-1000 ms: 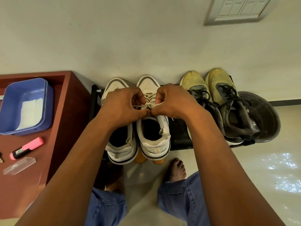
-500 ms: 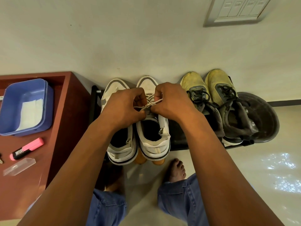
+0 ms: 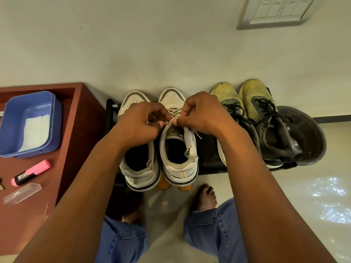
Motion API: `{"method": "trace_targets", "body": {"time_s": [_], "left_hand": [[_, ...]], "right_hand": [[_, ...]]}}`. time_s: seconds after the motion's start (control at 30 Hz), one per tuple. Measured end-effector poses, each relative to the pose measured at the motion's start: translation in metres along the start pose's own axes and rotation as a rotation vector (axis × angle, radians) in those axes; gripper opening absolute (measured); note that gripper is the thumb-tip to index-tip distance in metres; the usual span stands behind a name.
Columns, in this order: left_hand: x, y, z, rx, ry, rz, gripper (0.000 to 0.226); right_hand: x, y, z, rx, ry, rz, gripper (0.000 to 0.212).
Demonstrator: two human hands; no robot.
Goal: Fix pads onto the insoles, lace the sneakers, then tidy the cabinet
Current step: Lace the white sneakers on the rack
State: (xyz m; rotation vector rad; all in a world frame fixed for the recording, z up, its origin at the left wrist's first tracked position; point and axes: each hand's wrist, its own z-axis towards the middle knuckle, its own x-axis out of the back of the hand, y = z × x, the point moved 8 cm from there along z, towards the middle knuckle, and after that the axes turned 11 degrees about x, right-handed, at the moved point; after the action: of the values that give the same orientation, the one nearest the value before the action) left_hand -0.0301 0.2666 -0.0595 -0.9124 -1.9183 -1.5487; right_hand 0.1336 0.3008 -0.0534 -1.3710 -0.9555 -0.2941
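Floor (image 3: pixel 284 215) pale and glossy, wall (image 3: pixel 152 44) plain, switch panel (image 3: pixel 275 10) at 1 o'clock, red-brown counter (image 3: pixel 76 130) at 9 o'clock, left hand (image 3: pixel 140 126) and right hand (image 3: pixel 203 114) each with grip pinching the white sneaker's (image 3: pixel 178 162) lace (image 3: pixel 175 115).

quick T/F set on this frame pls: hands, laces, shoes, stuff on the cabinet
1. Both hands pinch the lace of the right-hand white sneaker. True: the left hand and right hand hold the lace over that white sneaker.
2. The yellow sneakers have white laces. False: the yellow sneakers have black laces.
3. The blue tub sits on the cabinet with something white inside. True: the blue tub is on the cabinet.
4. The pink marker lies inside the tub. False: the pink marker lies on the cabinet top, outside the tub.
5. The white sneakers stand on the floor. False: they stand on a black rack.
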Motion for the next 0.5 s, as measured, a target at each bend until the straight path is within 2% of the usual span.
{"method": "trace_targets", "body": {"time_s": [0.17,0.5], "left_hand": [[0.002,0.001,0.0,0.024,0.013,-0.06,0.014],[0.01,0.004,-0.003,0.011,0.036,-0.129,0.02]], "right_hand": [[0.001,0.013,0.0,-0.055,-0.066,0.133,0.003],[-0.005,0.019,0.0,-0.1,-0.157,0.214,0.008]]}}
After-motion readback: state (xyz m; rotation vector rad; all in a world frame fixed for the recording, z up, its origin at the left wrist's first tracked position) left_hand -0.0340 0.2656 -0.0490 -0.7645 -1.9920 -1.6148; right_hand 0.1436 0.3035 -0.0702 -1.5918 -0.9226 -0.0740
